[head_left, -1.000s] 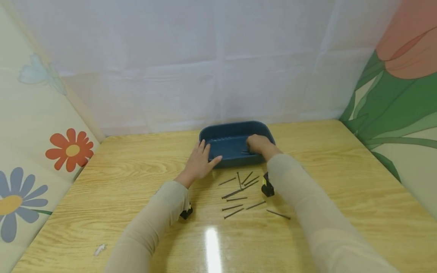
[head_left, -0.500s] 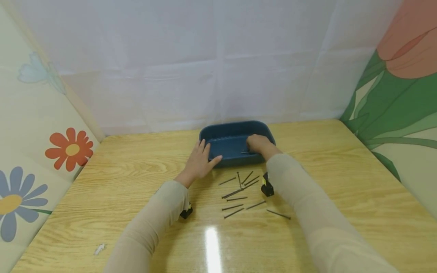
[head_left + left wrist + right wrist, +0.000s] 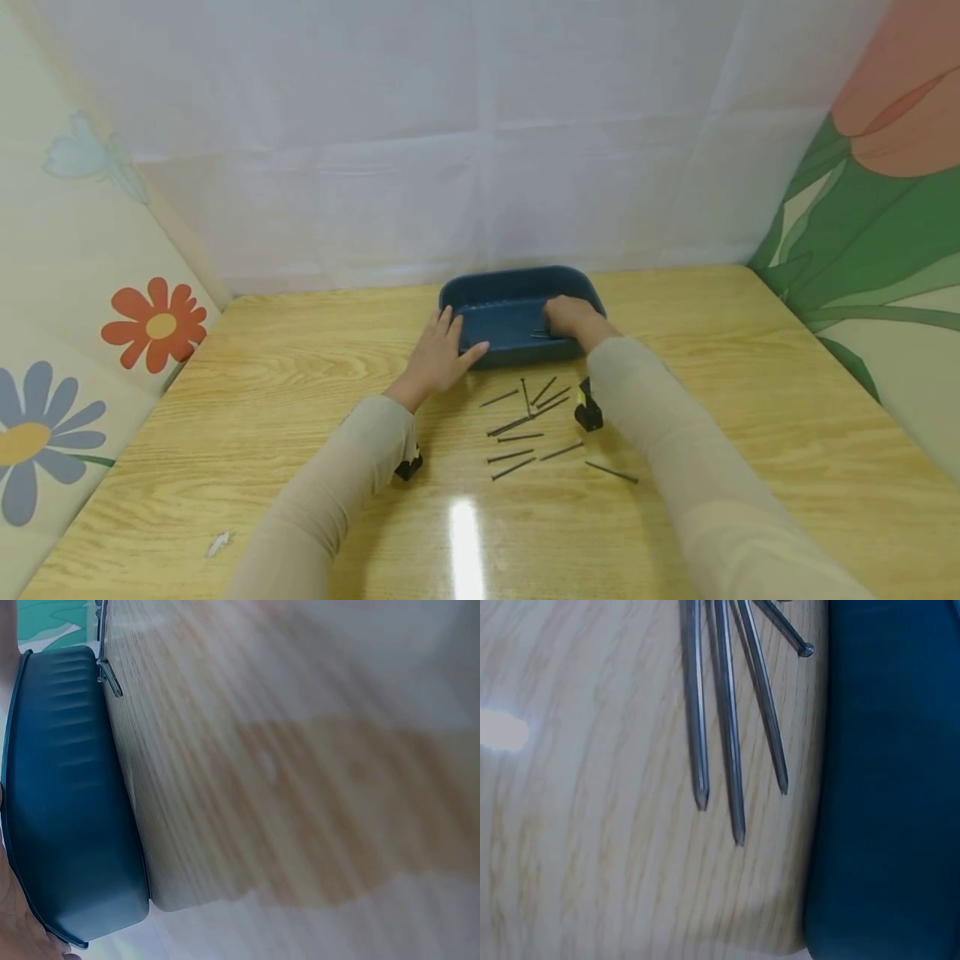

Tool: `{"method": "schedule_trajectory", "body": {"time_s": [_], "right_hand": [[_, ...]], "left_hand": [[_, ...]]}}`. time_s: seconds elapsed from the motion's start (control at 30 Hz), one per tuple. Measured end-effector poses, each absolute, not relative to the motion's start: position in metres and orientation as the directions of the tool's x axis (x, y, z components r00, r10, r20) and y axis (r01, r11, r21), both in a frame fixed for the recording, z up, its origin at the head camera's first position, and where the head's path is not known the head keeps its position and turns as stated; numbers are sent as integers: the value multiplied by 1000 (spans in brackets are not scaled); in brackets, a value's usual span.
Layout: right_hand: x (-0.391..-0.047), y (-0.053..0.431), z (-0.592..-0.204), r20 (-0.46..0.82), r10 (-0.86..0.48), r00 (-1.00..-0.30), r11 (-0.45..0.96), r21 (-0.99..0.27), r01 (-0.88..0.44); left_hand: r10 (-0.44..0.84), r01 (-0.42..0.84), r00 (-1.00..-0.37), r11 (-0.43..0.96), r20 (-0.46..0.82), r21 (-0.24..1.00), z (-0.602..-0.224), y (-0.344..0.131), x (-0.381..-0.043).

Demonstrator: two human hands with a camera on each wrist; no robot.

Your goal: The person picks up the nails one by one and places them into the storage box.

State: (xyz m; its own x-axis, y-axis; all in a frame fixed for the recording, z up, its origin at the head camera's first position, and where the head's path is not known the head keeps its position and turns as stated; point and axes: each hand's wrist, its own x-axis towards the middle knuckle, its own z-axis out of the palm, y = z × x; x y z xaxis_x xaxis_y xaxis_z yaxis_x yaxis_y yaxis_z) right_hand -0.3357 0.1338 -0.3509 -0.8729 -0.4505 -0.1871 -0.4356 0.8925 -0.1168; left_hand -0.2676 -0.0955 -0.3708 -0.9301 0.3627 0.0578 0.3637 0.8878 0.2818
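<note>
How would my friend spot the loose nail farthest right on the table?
On the wooden table, find the blue tray. Loose nails lie scattered on its near side; look near the right sleeve. This nail lies farthest right, touching no other.

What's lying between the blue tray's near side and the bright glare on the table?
Loose metal nails, scattered over the wooden table, a few of them appearing to overlap. The head view shows this.

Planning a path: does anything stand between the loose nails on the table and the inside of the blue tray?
Only the blue tray's front wall does. The left hand is at its left front corner, the right hand inside at the right; between them, nothing else visible blocks the loose nails.
</note>
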Motion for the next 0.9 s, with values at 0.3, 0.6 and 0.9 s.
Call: {"method": "schedule_trajectory", "body": {"time_s": [0.3, 0.6, 0.9], "right_hand": [[-335, 140, -348, -133, -460, -878, 885, -147, -441], [-327, 136, -344, -43, -518, -854, 820, -310, -482], [-310, 136, -339, 8, -519, -855, 776, -413, -476]], "left_hand": [[364, 363, -930, 886, 50, 289, -369, -94, -268], [358, 354, -933, 892, 37, 281, -367, -96, -267], [356, 353, -934, 894, 43, 276, -369, -95, -267]]}}
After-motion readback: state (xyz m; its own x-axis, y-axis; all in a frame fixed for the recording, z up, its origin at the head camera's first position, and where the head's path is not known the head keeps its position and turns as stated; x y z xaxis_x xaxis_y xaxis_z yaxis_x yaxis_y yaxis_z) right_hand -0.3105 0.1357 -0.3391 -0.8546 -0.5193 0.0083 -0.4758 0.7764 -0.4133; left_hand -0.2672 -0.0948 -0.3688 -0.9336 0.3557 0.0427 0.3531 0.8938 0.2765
